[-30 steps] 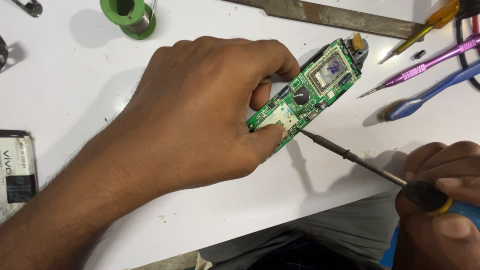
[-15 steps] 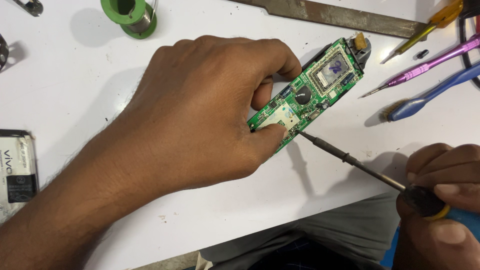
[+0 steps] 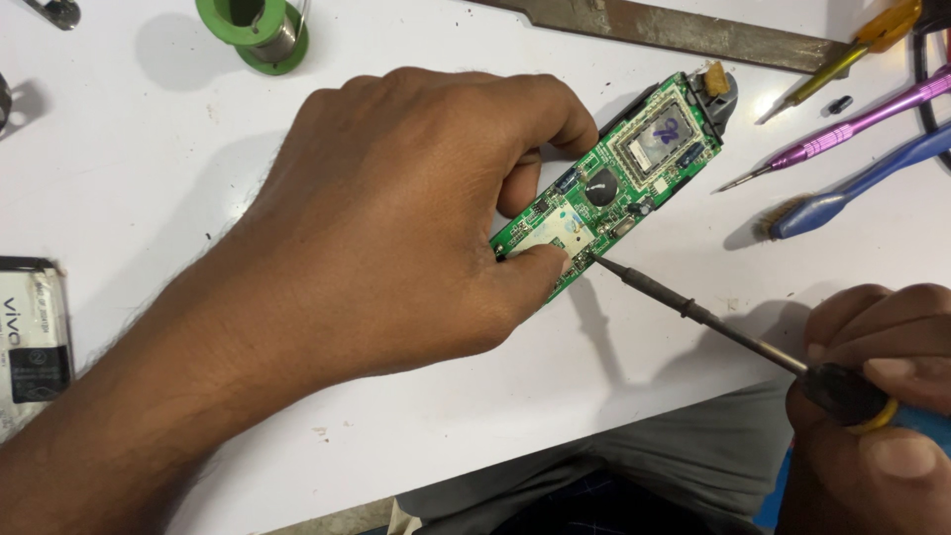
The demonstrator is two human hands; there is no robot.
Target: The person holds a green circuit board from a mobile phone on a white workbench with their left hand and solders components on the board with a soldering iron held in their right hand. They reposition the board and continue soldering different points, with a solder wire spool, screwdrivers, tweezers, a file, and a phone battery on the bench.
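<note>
Green circuit board (image 3: 614,193) lying flat on the white table (image 3: 149,168), slanting toward 1 o'clock. Left hand (image 3: 396,218) pinching its lower end, thumb pressed on top. Right hand (image 3: 877,396) closed round a soldering iron (image 3: 693,312), tip touching the board's edge at 5 o'clock. Likely light, stiff, fragile; best gripped by bare edges, clear of components

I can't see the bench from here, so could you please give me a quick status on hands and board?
Left hand pinning green circuit board to white table. Right hand gripping soldering iron, tip at the board's lower edge. Nothing between them.
</note>
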